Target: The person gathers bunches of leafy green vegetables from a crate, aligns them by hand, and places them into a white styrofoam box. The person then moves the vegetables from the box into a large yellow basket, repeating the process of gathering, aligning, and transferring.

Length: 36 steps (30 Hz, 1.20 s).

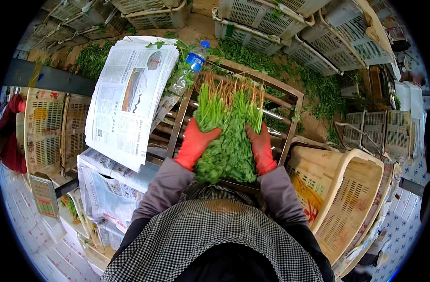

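A wide bunch of leafy green herbs, which looks like coriander, lies on a slatted metal rack in front of me. Its pale stems and brown roots point away from my body, and the leaves face me. My left hand, in a red rubber glove, grips the left side of the bunch with the thumb across the top. On the opposite side my right hand, also red-gloved, holds the stems and leaves. Fingers of both hands are partly hidden by the greens.
A newspaper stack and a plastic bottle with a blue cap sit left of the rack. Right of me stands a plastic crate. More crates line the far side; loose greens litter the ground. A digital scale display is at left.
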{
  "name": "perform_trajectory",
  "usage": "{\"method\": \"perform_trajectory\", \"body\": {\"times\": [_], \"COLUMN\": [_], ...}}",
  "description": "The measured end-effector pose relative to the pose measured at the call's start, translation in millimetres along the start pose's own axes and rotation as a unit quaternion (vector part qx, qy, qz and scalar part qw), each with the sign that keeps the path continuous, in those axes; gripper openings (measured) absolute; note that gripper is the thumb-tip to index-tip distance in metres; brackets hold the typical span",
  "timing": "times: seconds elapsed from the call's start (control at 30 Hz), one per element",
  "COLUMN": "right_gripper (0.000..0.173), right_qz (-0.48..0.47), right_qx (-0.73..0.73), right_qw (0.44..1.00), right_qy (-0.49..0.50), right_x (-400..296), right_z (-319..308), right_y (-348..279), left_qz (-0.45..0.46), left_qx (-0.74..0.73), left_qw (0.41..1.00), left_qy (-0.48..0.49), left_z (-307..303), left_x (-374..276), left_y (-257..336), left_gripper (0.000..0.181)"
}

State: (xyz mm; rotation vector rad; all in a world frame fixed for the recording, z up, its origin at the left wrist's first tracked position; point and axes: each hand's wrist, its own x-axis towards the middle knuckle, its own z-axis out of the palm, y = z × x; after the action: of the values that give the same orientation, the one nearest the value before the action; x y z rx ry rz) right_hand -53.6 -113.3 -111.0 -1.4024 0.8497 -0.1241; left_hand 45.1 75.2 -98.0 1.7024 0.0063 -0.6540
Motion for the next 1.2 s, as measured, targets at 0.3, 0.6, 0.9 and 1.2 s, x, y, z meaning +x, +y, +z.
{"method": "perform_trajectory", "body": {"times": [0.3,0.6,0.9,1.2], "right_gripper": [0.084,0.052,0.044,0.037], "right_qz": [-0.077,-0.203,-0.16,-0.138], "right_qx": [-0.353,-0.572,-0.159,-0.302], "right_qw": [0.929,0.78,0.961,0.942], "right_qy": [0.075,-0.151,0.16,-0.05], "right_x": [-11.8,77.1,134.3,15.8], "right_z": [-59.4,-17.5,-87.6,-51.6], "right_y": [24.3,-58.2,-76.1,-41.0], "left_qz": [0.247,0.239,0.283,0.437], "left_qx": [0.455,0.42,0.548,0.323], "left_qw": [0.825,0.874,0.785,0.835], "left_qy": [0.229,0.056,0.053,-0.08], "left_z": [-51.6,86.2,-13.7,28.8], "left_x": [-33.2,20.4,-0.9,6.0], "left_y": [19.9,24.2,-43.0,26.6], "left_gripper": [0.063,0.077,0.065,0.037]}}
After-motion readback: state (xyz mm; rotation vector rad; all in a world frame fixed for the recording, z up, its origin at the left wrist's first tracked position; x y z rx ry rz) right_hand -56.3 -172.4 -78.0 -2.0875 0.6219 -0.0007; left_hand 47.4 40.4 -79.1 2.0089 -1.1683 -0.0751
